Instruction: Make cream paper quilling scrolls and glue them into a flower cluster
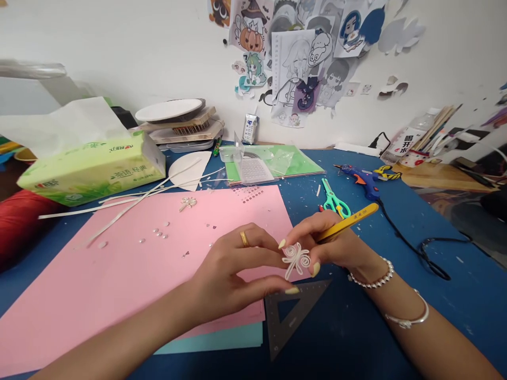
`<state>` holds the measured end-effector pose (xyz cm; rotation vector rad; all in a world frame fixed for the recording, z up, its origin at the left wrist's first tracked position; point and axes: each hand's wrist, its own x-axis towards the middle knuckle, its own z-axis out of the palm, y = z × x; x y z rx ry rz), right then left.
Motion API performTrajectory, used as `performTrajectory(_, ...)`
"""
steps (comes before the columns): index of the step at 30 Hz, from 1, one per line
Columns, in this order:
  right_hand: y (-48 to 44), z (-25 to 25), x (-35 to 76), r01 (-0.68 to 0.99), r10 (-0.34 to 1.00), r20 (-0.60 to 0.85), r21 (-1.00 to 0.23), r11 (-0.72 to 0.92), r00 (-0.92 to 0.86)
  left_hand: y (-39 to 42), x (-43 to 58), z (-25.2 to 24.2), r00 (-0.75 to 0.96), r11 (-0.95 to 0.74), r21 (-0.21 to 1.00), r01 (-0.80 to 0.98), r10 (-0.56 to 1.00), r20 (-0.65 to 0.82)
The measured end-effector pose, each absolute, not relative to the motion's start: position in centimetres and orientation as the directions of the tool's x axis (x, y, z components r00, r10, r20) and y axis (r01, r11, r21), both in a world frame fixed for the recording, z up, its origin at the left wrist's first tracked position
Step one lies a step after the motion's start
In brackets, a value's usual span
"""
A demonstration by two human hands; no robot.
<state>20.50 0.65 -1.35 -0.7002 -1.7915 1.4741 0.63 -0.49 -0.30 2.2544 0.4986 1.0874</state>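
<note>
Between my hands, above the edge of the pink paper, is a small white quilled paper ornament with spiral curls and loops, shaped rather like a butterfly. My left hand, with a gold ring, supports it from the left, fingertips at its edge and the thumb below. The thumb and index finger of my right hand pinch its right side. A slim yellow-handled tool rests in the same right hand; its working tip is hidden. Beneath lies a dark triangular ruler.
Pink paper bears loose pearls and another small ornament. White paper strips lie behind it, near a tissue pack. Green-handled scissors and a blue glue gun with a trailing cord are at right.
</note>
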Motion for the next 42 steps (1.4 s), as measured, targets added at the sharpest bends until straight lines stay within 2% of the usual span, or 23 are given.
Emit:
performTrajectory(7,0.5,-1.5,20.2,-0.04,0.827,0.284,-0.952,0.303,-0.486,-0.7,0.6,0.1,0.455,-0.782,0.588,0.208,0.61,0.649)
performTrajectory(15,0.3,-1.5,20.2,0.08,0.838,0.335,-0.911,0.405,-0.431,-0.8,0.4,-0.3,0.465,-0.835,0.483,0.264,0.549,0.694)
performTrajectory(30,0.0,-1.0,19.5,0.017,0.806,0.427,-0.88,0.475,-0.41,-0.9,0.3,-0.1,0.468,-0.831,0.505,0.234,0.551,0.69)
performTrajectory(42,0.0,-1.3,19.5,0.102,0.843,0.406,-0.879,0.465,-0.352,-0.6,0.4,-0.3,0.423,-0.797,0.534,0.282,0.603,0.677)
